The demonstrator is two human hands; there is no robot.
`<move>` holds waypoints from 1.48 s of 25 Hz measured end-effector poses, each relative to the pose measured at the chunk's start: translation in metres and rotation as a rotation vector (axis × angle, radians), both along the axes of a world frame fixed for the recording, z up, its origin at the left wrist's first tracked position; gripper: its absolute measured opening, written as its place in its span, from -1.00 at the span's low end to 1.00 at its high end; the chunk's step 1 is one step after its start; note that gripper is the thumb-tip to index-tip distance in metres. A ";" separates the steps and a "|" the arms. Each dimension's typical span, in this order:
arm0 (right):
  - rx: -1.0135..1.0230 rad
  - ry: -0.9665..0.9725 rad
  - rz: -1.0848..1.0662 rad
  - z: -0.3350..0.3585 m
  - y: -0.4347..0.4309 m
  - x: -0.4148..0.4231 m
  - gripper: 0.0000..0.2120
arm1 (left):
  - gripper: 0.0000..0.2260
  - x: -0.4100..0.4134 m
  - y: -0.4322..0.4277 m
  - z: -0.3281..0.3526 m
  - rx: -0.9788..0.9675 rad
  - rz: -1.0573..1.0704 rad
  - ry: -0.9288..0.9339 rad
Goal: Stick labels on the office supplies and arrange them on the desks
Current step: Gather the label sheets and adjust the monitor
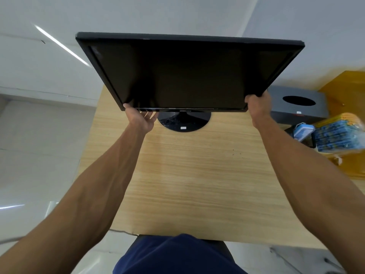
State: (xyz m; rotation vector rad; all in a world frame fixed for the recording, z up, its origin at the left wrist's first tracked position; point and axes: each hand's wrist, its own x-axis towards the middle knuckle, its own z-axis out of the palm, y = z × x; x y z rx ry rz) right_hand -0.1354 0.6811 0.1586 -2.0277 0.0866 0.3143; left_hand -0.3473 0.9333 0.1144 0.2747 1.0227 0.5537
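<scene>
Nearest to us: dark blue clothing (177, 254) at the near edge, and two bare forearms reaching away over the desk (197, 175).
Desk: pale wood grain, running from our lap to the far end, where the monitor is.
Monitor (187, 76): black, screen dark and facing us, at the far middle of the desk.
Left hand (141, 119): clamped on the monitor's lower left corner, thumb at the corner and fingers curled under the bottom edge.
Right hand (257, 107): wrapped round the lower right corner, fingers gone behind the frame.
Stand base (184, 120): a round black foot below the screen, between our two hands; we cannot tell whether it sits on the wood or hangs just above it.
Label (183, 127): a small white sticker on the near rim of the base.
Grey box (308, 111): far right, just beyond our right hand, with a round opening (299, 100) in its top. It is black inside, so we cannot tell what it holds. There is a small white tag (299, 112) on its near face.
Light blue container (303, 131): near side of the grey box, too blurred for us to tell the contents.
Blue and yellow packs (337, 133): a stack at the right edge, just beside that container.
Yellow surface (351, 86): under and beyond the packs, far right.
Floor (39, 135): pale and glossy on the left.
</scene>
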 end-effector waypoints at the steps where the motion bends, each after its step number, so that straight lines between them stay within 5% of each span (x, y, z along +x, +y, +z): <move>1: -0.032 -0.018 0.012 -0.002 -0.003 0.001 -0.62 | -0.46 0.001 0.000 -0.001 0.000 -0.006 0.004; 14: -0.150 -0.056 0.112 0.007 -0.060 0.007 -0.74 | -0.42 0.009 -0.039 -0.006 -0.003 -0.008 0.038; 20: -0.027 -0.063 0.181 0.035 -0.087 0.016 -0.87 | -0.45 0.019 -0.069 -0.006 0.021 -0.002 0.034; 25: 0.128 -0.084 0.141 0.060 -0.104 0.033 -0.79 | -0.45 0.031 -0.087 -0.003 0.029 -0.014 0.061; 37: 0.132 -0.098 0.085 0.062 -0.142 0.045 -0.81 | -0.48 0.058 -0.117 0.004 0.033 -0.068 0.056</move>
